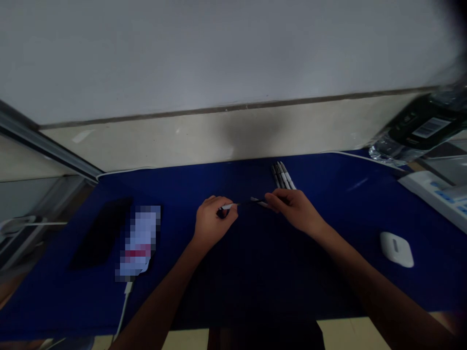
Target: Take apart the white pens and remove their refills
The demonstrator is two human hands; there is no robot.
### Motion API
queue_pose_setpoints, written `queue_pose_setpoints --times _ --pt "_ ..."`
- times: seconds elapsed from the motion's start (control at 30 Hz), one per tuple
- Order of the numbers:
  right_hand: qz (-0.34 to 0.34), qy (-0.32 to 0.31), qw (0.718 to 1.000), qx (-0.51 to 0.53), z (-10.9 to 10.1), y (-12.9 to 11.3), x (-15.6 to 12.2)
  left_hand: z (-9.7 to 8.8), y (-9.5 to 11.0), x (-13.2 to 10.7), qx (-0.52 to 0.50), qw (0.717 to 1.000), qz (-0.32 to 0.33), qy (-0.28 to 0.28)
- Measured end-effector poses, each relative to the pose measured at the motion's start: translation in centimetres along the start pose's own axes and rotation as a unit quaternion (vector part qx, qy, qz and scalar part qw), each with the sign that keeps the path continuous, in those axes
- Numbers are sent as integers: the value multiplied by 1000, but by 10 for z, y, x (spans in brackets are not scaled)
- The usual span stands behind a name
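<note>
My left hand (pixel 213 221) is closed around the white end of a pen (pixel 245 204) over the middle of a blue mat (pixel 255 262). My right hand (pixel 292 208) pinches the other end of that same pen, so the dark pen spans the small gap between both hands. Just beyond my right hand, several more pens (pixel 282 176) lie side by side on the mat, pointing away from me.
A phone (pixel 139 240) with a white cable lies on the mat at the left, beside a flat dark object (pixel 100 233). A white earbud case (pixel 396 249) sits at the right. A plastic bottle (pixel 416 131) and a white keypad device (pixel 438 194) lie at the far right.
</note>
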State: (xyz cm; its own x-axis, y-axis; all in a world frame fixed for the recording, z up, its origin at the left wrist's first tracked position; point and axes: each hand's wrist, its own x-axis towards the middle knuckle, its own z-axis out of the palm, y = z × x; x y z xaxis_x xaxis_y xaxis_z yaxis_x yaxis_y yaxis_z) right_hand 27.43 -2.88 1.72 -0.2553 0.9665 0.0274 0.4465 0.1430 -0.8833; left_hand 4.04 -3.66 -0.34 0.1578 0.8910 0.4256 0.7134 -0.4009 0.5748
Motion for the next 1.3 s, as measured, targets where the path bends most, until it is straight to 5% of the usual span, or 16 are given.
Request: queue_pose_setpoints --times 1.3 --pt "-7 -15 999 41 -5 0 3 0 1 -1 -23 1000 -4 -3"
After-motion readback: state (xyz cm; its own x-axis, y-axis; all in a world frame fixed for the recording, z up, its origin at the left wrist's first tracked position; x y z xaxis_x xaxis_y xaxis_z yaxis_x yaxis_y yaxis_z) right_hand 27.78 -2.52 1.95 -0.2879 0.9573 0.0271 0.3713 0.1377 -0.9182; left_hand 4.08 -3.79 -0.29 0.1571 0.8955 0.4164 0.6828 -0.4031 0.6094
